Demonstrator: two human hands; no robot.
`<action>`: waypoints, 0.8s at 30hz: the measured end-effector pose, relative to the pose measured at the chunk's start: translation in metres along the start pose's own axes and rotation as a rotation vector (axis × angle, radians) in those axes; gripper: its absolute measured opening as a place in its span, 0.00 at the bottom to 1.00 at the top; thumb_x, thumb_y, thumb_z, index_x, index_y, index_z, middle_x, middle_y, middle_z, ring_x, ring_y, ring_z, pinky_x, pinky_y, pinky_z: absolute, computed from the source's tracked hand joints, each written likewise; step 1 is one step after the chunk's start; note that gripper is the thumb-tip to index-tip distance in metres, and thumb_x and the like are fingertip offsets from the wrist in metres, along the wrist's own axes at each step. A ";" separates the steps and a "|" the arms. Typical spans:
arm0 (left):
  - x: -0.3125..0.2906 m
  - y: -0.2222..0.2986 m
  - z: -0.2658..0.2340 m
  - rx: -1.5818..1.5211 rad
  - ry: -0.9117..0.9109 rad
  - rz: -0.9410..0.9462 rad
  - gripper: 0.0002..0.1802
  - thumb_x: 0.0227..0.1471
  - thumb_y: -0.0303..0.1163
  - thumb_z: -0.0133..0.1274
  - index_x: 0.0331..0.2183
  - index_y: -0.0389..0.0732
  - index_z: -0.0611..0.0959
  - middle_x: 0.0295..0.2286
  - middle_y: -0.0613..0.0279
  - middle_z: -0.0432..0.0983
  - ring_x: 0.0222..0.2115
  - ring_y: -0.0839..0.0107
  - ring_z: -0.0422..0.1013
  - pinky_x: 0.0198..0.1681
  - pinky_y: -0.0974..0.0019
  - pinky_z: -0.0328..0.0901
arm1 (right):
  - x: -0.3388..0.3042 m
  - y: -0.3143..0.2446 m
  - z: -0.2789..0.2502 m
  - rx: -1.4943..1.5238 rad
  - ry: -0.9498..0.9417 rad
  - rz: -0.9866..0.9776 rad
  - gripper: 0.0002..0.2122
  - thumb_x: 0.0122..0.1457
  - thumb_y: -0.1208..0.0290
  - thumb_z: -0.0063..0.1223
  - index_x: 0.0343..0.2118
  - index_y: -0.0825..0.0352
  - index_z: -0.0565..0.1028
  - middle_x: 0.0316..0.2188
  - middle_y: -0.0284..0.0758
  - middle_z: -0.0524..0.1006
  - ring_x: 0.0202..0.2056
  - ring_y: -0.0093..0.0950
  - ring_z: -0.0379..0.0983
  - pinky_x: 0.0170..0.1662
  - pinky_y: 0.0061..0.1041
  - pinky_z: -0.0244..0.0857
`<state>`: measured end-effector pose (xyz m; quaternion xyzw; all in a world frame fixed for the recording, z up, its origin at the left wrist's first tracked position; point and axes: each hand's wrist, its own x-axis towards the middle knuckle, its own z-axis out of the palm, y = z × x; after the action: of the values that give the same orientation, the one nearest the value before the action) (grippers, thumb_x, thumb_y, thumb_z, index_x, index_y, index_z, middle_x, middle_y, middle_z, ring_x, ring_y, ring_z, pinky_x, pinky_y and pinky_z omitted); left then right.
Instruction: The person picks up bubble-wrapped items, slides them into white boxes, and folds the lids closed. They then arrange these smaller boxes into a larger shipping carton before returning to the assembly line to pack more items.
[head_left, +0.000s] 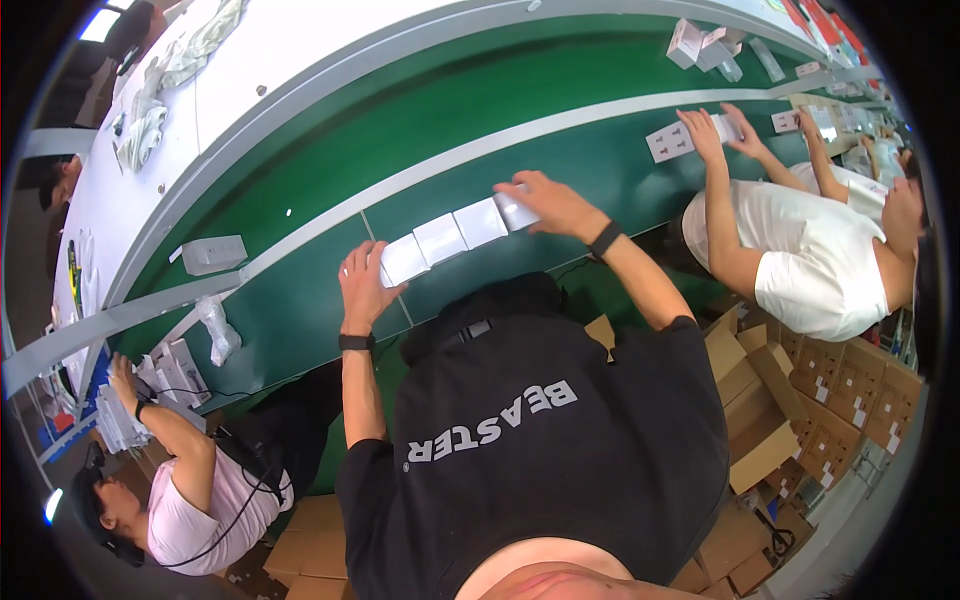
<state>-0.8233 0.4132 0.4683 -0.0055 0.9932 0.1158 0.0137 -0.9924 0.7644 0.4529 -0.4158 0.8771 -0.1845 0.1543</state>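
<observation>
Boxes (441,240): four white ones lie side by side in a slanting row on the green table (600,165), in front of the person, between both hands; neighbours touch or nearly touch.
Left hand (365,285): grasping the leftmost box, thumb at its near side, fingers about its outer end.
Right hand (552,207): grasping the rightmost box, fingers bent over its far side and partly hiding it.
Wrists: a black band (357,342) on the left, another on the right.
Beyond the row: a white rail (400,180), then a darker green strip (400,125).
Left side: a lone carton (215,255) sits past the rail; a clear bag (220,330) lies nearer.
Left neighbour: a person in a pink shirt (210,510), one hand beside piled white packs (178,370).
Right neighbour: a person in a white shirt (810,275), both hands at a marked white pack (670,143).
Lower right: an open brown case (745,385), near stacked closed ones.
</observation>
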 end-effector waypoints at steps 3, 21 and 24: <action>-0.005 0.003 0.004 0.020 0.015 0.009 0.49 0.26 0.38 0.74 0.54 0.49 0.71 0.48 0.57 0.68 0.51 0.53 0.63 0.51 0.51 0.62 | 0.007 -0.028 0.004 0.002 0.018 -0.035 0.42 0.38 0.66 0.73 0.60 0.53 0.63 0.51 0.42 0.67 0.53 0.43 0.64 0.53 0.42 0.68; 0.104 -0.065 -0.041 -0.233 -0.609 0.381 0.52 0.27 0.48 0.73 0.55 0.37 0.73 0.44 0.47 0.74 0.45 0.53 0.71 0.51 0.59 0.64 | -0.016 -0.083 -0.013 0.282 -0.137 0.368 0.37 0.37 0.40 0.67 0.52 0.54 0.74 0.39 0.39 0.75 0.41 0.40 0.73 0.41 0.37 0.69; 0.097 -0.039 -0.039 -0.139 -0.601 0.544 0.50 0.28 0.46 0.73 0.55 0.39 0.73 0.44 0.49 0.73 0.45 0.52 0.70 0.51 0.58 0.65 | -0.069 -0.126 0.013 0.236 0.028 0.510 0.37 0.38 0.42 0.67 0.52 0.54 0.73 0.39 0.38 0.74 0.43 0.40 0.72 0.41 0.38 0.69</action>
<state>-0.9208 0.3656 0.4944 0.2905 0.8999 0.1785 0.2718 -0.8603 0.7425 0.5069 -0.1584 0.9279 -0.2463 0.2307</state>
